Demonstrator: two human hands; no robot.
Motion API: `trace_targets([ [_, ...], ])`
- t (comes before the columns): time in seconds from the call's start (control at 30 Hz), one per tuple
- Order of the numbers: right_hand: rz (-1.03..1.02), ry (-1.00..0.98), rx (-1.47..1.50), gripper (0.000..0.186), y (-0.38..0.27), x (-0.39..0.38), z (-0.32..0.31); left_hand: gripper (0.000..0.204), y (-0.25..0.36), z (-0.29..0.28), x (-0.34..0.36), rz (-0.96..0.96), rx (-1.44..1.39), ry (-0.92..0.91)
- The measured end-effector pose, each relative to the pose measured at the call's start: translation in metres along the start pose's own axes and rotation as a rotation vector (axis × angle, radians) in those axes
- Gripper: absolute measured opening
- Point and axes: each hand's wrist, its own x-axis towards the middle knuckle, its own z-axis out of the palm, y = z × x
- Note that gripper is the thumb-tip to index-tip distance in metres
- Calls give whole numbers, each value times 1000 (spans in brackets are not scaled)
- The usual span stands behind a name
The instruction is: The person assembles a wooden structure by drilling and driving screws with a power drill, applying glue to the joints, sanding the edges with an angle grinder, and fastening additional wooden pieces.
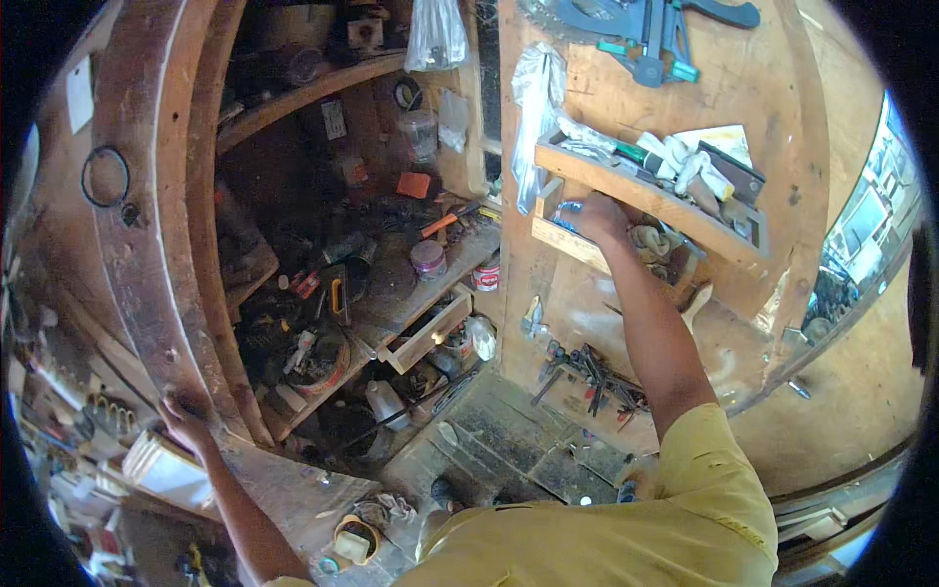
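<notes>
While the right hand (599,217) is inside the low tray (570,245) on the wooden wall panel (562,284), a shiny blue thing (564,212) sits right by it at the tray's left end, but one cannot tell if the hand holds it. The left hand (184,421) is at the edge of a big post (142,245), maybe to help the person stay steady, and how tight its grip is does not show. Above, the top tray (626,188) has a front board that likely stops the pale things (675,161) from falling out.
</notes>
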Motion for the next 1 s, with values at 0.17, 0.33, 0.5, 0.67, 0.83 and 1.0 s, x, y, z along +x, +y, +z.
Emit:
trace_targets([
  [0.17,-86,347,-65,71,35,49,36,62,48,1,-18,-18,-48,-79],
  [0.33,-255,442,601,66,68,72,53,65,19,6,-6,28,13,-45],
  [0.5,-49,494,1138,43,37,22,56,53,31,-10,-10,18,-63,12],
  [0.67,-213,-128,1542,19,-57,-109,58,47,37,-60,-2,281,69,-22],
  [0.83,-338,-636,1622,18,-186,-267,110,31,199,-164,-119,53,-372,-259],
  [1.0,-417,-1203,1529,22,-328,-457,176,30,184,-318,-160,-291,-644,-544],
])
